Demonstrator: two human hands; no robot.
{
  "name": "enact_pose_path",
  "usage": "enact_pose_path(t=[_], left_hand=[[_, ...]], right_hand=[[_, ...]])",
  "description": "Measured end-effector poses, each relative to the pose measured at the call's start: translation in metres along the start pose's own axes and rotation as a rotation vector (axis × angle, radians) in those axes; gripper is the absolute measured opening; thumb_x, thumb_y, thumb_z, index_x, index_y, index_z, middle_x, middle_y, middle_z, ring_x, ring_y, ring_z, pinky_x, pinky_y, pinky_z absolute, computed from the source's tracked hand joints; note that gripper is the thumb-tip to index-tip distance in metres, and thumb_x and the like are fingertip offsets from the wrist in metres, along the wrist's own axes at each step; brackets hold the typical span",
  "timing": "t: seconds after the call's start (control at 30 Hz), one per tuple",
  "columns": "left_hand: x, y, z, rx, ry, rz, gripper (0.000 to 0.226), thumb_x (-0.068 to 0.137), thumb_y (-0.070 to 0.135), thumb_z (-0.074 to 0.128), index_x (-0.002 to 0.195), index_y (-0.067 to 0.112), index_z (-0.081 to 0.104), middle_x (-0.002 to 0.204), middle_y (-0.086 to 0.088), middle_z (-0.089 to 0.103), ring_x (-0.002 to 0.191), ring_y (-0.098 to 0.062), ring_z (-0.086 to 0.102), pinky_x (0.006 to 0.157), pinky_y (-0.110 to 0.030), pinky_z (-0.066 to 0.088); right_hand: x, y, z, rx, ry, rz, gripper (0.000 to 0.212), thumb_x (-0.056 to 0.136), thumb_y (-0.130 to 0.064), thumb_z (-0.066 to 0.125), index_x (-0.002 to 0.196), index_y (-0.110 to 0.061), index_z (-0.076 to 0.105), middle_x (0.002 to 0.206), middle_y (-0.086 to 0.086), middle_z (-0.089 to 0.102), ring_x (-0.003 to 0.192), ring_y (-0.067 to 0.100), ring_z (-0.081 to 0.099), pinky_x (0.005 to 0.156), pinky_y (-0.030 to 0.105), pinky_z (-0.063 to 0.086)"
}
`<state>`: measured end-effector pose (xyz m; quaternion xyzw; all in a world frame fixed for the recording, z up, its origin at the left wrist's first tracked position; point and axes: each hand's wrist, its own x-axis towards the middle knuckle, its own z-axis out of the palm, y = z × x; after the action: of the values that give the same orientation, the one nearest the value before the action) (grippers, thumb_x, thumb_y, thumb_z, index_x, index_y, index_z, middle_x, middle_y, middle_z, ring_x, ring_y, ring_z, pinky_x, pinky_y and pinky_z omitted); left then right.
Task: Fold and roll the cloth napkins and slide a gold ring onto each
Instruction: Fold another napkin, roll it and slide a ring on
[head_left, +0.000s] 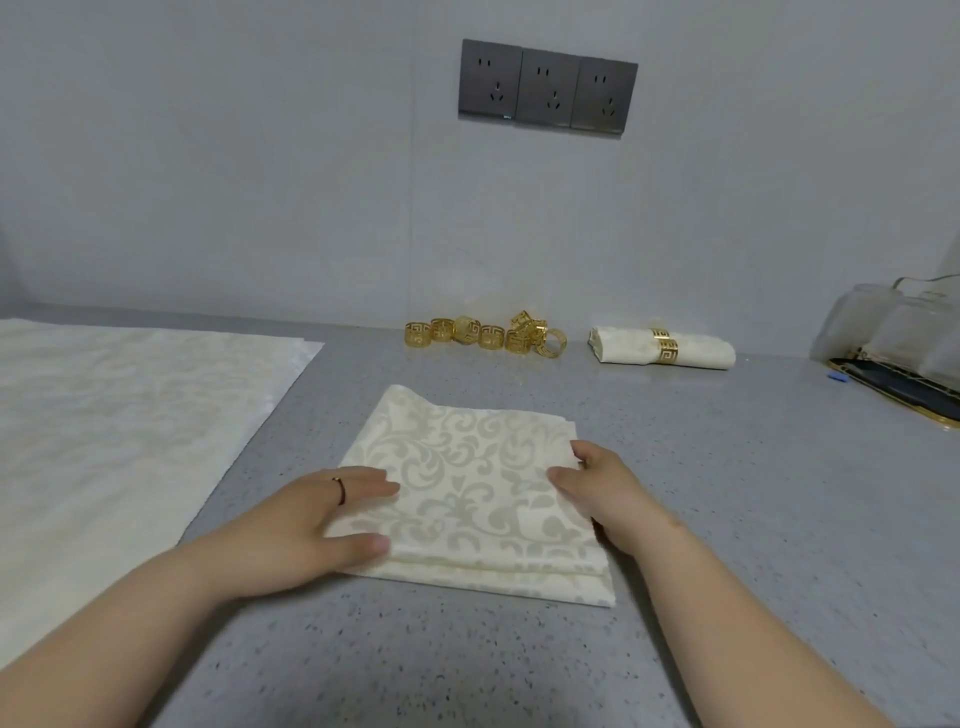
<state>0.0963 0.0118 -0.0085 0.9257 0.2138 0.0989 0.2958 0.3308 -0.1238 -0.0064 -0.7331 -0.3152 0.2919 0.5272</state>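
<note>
Folded napkin, pre-roll, centre frame.
Left hand flat, fingers spread on napkin; right hand presses its right edge, fingers straight. Risk: layers skew when rolling starts, uneven pressure. Gold rings upper centre.

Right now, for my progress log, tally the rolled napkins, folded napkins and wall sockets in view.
Cream rolled cloth napkin with gold ring: 1
Cream patterned folded cloth napkin: 1
Dark grey wall sockets: 3
Total: 5
</note>
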Motion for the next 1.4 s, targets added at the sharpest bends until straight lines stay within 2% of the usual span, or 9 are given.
enact_pose_path(t=[0.17,0.5,0.67,0.83,0.9,1.03,1.2,1.3,1.4], left_hand=[[0.020,0.015,0.028,0.214,0.047,-0.002,0.142,0.022,0.094,-0.021,0.143,0.034,0.025,0.153,0.014,0.015,0.140,0.000,0.009,0.103,-0.009,0.000],[0.017,0.005,0.031,0.361,0.008,-0.053,0.140,0.021,0.085,-0.036,0.142,0.040,0.020,0.153,0.018,0.009,0.140,0.003,0.003,0.104,-0.010,-0.008],[0.016,0.005,0.033,0.463,-0.032,-0.083,0.145,0.016,0.078,-0.043,0.146,0.034,0.005,0.155,0.014,-0.004,0.141,0.000,-0.005,0.104,-0.014,-0.013],[0.018,0.006,0.036,0.486,-0.089,-0.095,0.148,0.012,0.077,-0.044,0.146,0.031,-0.003,0.154,0.014,-0.010,0.140,0.001,-0.009,0.102,-0.015,-0.015],[0.018,0.007,0.034,0.486,-0.093,-0.092,0.148,0.012,0.077,-0.043,0.146,0.031,-0.003,0.154,0.014,-0.010,0.137,0.005,-0.010,0.102,-0.015,-0.014],[0.017,0.009,0.034,0.486,-0.095,-0.094,0.149,0.012,0.077,-0.043,0.147,0.030,-0.001,0.155,0.012,-0.008,0.140,0.000,-0.009,0.103,-0.016,-0.013],[0.016,0.002,0.028,0.459,-0.098,-0.106,0.150,0.011,0.079,-0.041,0.147,0.031,0.000,0.155,0.013,-0.007,0.141,0.000,-0.007,0.103,-0.015,-0.011],[0.012,0.000,0.024,0.450,-0.114,-0.121,0.150,0.011,0.080,-0.040,0.147,0.031,0.000,0.154,0.013,-0.008,0.141,0.000,-0.008,0.103,-0.015,-0.012],[0.013,-0.001,0.024,0.443,-0.123,-0.119,0.150,0.011,0.080,-0.040,0.147,0.031,-0.001,0.154,0.014,-0.009,0.140,0.000,-0.010,0.103,-0.016,-0.013]], right_hand=[[-0.003,0.003,-0.004,0.036,0.000,-0.007,0.024,0.090,0.001,0.047,0.082,-0.019,0.057,0.081,0.002,0.065,0.068,0.017,0.063,0.058,0.025,0.055],[-0.006,0.002,-0.006,-0.020,-0.032,-0.024,0.023,0.085,0.000,0.050,0.085,-0.022,0.055,0.087,-0.001,0.064,0.071,0.015,0.063,0.058,0.022,0.053],[-0.010,-0.001,-0.005,-0.061,0.022,0.004,0.035,0.087,-0.003,0.051,0.118,-0.017,0.043,0.089,-0.007,0.055,0.072,0.011,0.058,0.052,0.016,0.050],[-0.016,-0.015,0.004,-0.804,0.292,-0.165,0.052,0.092,-0.017,0.045,0.141,-0.015,0.026,0.141,0.007,0.034,0.130,0.023,0.030,0.106,0.031,0.027],[-0.022,-0.026,0.018,-0.976,0.193,-0.262,0.045,0.096,-0.017,0.037,0.140,-0.014,0.033,0.152,0.005,0.021,0.140,0.021,0.016,0.113,0.028,0.014],[-0.039,-0.036,0.069,-1.031,-0.162,-0.336,0.040,0.096,-0.009,0.034,0.135,-0.007,0.042,0.146,0.010,0.034,0.136,0.022,0.028,0.111,0.027,0.020],[-0.047,0.001,0.090,-1.078,-0.252,-0.308,0.053,0.101,-0.030,0.021,0.146,-0.005,0.009,0.156,0.011,0.001,0.144,0.019,0.000,0.115,0.026,-0.003],[-0.054,0.005,0.073,-1.110,-0.285,-0.245,0.100,0.065,-0.069,-0.010,0.147,-0.012,-0.004,0.156,0.003,-0.011,0.143,0.014,-0.010,0.113,0.024,-0.010],[-0.061,0.004,0.042,-1.135,-0.273,-0.147,0.122,0.038,-0.069,-0.017,0.147,-0.015,-0.008,0.155,-0.002,-0.015,0.142,0.011,-0.013,0.110,0.023,-0.011]])
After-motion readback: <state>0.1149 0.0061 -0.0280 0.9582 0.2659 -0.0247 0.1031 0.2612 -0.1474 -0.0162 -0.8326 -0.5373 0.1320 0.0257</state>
